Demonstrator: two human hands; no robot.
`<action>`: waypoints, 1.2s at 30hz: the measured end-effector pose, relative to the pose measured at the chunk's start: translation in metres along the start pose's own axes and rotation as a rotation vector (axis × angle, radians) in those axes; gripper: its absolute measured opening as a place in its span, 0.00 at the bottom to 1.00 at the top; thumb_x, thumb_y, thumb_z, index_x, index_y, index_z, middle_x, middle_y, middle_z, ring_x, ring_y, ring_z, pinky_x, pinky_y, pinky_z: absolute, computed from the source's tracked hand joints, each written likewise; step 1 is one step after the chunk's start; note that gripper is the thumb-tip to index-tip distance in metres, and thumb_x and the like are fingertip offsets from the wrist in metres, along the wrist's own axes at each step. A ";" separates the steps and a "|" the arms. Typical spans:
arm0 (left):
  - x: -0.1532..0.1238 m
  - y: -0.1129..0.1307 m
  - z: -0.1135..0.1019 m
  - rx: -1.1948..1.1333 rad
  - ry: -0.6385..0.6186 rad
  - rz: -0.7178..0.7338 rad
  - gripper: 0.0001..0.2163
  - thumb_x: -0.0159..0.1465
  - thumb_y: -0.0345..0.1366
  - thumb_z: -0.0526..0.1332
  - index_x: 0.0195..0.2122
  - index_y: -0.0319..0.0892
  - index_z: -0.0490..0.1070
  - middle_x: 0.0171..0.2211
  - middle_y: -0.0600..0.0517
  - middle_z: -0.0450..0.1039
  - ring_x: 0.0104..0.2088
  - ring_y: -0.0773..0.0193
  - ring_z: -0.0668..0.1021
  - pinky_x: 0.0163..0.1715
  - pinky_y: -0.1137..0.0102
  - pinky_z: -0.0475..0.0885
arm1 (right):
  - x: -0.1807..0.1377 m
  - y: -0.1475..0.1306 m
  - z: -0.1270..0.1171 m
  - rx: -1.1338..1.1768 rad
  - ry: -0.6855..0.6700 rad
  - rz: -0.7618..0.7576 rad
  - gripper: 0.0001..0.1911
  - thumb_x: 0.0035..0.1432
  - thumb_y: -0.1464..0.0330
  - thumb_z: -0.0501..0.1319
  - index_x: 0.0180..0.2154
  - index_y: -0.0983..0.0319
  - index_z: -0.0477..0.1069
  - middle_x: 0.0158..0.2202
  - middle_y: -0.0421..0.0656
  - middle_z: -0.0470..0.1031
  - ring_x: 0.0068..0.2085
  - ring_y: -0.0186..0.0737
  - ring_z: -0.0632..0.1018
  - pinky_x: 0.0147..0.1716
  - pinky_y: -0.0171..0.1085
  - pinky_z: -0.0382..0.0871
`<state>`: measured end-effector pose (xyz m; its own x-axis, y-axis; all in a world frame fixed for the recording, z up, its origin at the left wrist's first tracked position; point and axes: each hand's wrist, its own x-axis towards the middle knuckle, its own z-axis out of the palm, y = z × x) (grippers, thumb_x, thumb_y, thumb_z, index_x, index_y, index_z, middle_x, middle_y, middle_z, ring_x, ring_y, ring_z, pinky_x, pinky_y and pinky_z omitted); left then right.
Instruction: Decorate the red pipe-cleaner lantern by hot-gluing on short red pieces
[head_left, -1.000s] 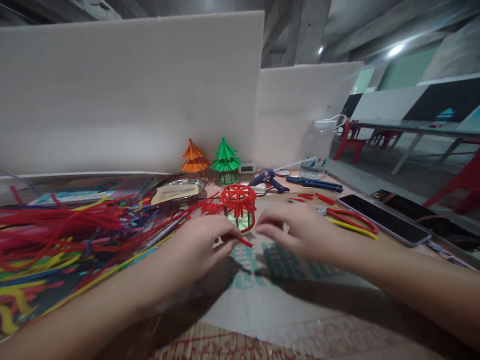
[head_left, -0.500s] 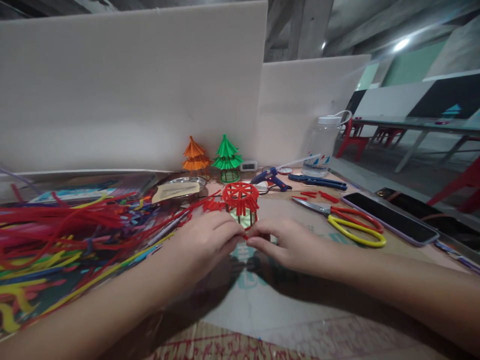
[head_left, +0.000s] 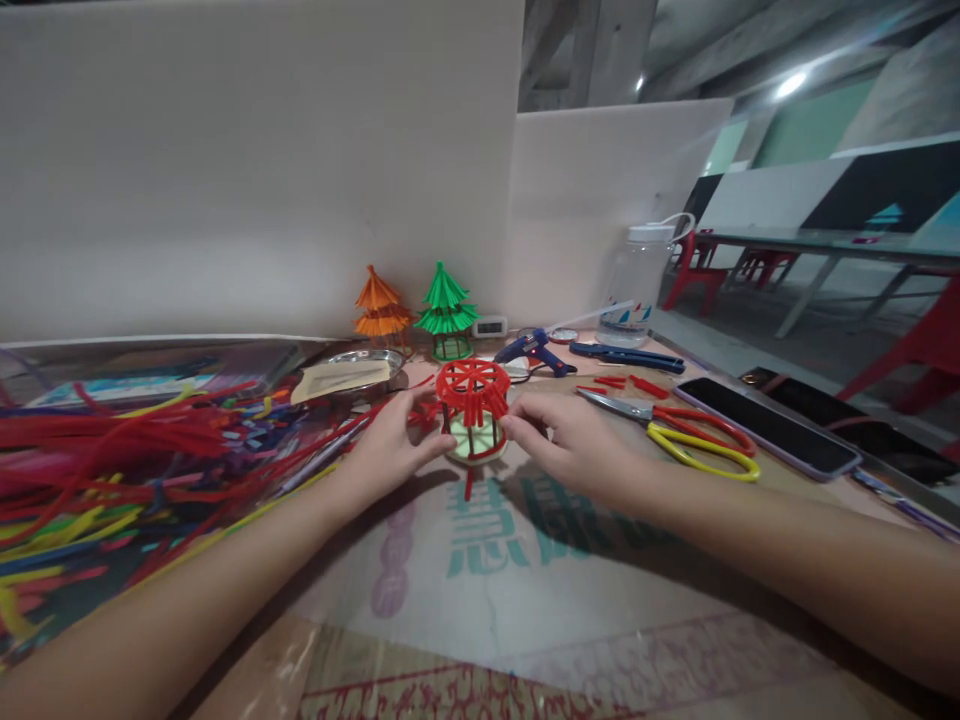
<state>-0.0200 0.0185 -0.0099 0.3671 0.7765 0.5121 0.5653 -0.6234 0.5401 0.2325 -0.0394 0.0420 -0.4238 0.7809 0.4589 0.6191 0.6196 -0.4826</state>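
A small red pavilion model (head_left: 472, 376) of fuzzy craft stems stands before me. It has a spoked round top, a fringed edge, dark posts and a pale round base. My left hand (head_left: 397, 440) is at its left side, thumb against the posts and fingers reaching behind. On the right, my right hand (head_left: 559, 430) has thumb and fingertips closed at the model's edge. Both hands grip it from the sides. A short red stem piece (head_left: 469, 485) lies just in front of the base.
Colourful craft stems (head_left: 150, 440) are heaped at left. Behind stand an orange pavilion (head_left: 381, 305) and a green pavilion (head_left: 446, 315). Rightward are a glue gun (head_left: 534, 350), blue cutter (head_left: 626, 357), scissors (head_left: 675, 430), phone (head_left: 769, 425) and water bottle (head_left: 636, 285).
My hands, which met in front of the model with a small red piece between the fingertips, have parted and moved to its two sides. The red piece now lies on the table.
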 end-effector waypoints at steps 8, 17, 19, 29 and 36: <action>-0.001 0.013 0.013 0.038 -0.099 0.025 0.08 0.61 0.37 0.65 0.40 0.42 0.73 0.39 0.49 0.79 0.39 0.57 0.79 0.41 0.63 0.75 | -0.002 0.001 0.001 -0.039 -0.018 -0.017 0.12 0.68 0.66 0.53 0.30 0.60 0.65 0.28 0.41 0.71 0.30 0.37 0.69 0.30 0.37 0.56; -0.006 0.016 0.013 0.062 -0.078 0.028 0.09 0.62 0.37 0.65 0.42 0.41 0.74 0.39 0.47 0.79 0.39 0.55 0.80 0.42 0.63 0.75 | -0.004 -0.008 -0.010 -0.304 -0.062 -0.064 0.14 0.69 0.66 0.52 0.32 0.62 0.70 0.29 0.43 0.75 0.29 0.38 0.69 0.31 0.37 0.55; -0.006 0.017 0.013 0.085 -0.071 0.039 0.10 0.62 0.37 0.65 0.43 0.42 0.74 0.40 0.46 0.79 0.41 0.54 0.80 0.45 0.61 0.75 | -0.005 -0.009 -0.010 -0.327 -0.081 -0.047 0.14 0.69 0.66 0.52 0.33 0.62 0.72 0.30 0.44 0.76 0.30 0.39 0.71 0.31 0.37 0.56; -0.008 0.012 0.013 0.156 -0.052 0.087 0.13 0.62 0.36 0.66 0.48 0.42 0.74 0.46 0.44 0.79 0.47 0.50 0.79 0.50 0.58 0.73 | -0.003 -0.015 -0.012 -0.399 -0.140 -0.002 0.14 0.69 0.67 0.53 0.38 0.63 0.76 0.35 0.47 0.81 0.34 0.42 0.76 0.33 0.39 0.58; -0.008 0.013 0.012 0.195 -0.049 0.086 0.11 0.62 0.37 0.65 0.46 0.43 0.74 0.47 0.44 0.79 0.48 0.48 0.79 0.50 0.56 0.73 | -0.006 -0.013 -0.012 -0.439 -0.142 -0.046 0.15 0.70 0.65 0.54 0.35 0.62 0.76 0.32 0.46 0.81 0.30 0.40 0.74 0.29 0.38 0.54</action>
<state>-0.0067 0.0051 -0.0150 0.4528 0.7277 0.5152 0.6610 -0.6618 0.3537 0.2350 -0.0529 0.0549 -0.5249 0.7753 0.3513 0.8058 0.5856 -0.0882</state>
